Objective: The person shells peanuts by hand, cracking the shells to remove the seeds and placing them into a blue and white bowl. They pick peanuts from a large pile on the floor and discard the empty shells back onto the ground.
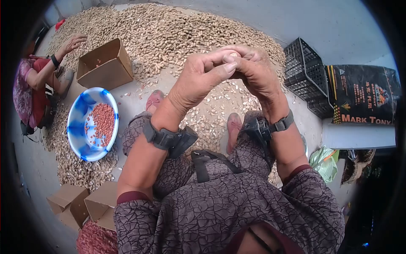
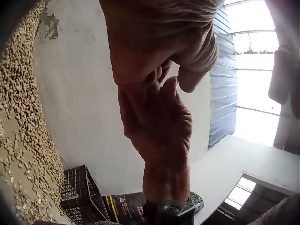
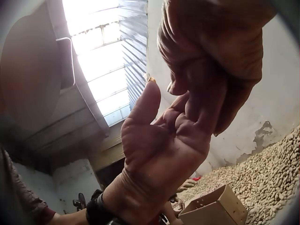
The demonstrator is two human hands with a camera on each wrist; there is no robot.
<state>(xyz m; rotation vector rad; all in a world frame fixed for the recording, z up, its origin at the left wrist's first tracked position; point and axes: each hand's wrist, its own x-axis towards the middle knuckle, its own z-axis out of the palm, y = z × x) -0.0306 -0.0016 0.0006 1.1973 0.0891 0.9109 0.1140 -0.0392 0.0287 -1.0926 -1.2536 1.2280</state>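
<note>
Both hands meet in front of the body, fingertips together and fingers curled. In the head view, the left hand [image 1: 201, 76] and the right hand [image 1: 256, 67] have their thumbs side by side, and a small pale piece [image 1: 233, 54], too small to name surely, is pinched between them. The left wrist view has the left hand [image 2: 164, 42] above, its fingers meeting those of the right hand [image 2: 159, 122]; the piece is hidden there. In the right wrist view the right hand [image 3: 215, 47] covers the fingertips of the left hand [image 3: 164, 145], whose thumb stands apart.
Unshelled peanuts [image 1: 169, 34] are heaped along the wall, with shells [image 1: 211, 122] underfoot. A blue-white basin [image 1: 75, 127] holds reddish kernels, beside a cardboard box [image 1: 105, 74]. Another person [image 1: 36, 84] squats at left. Black crates [image 1: 302, 65] and a printed sack [image 1: 363, 93] stand right.
</note>
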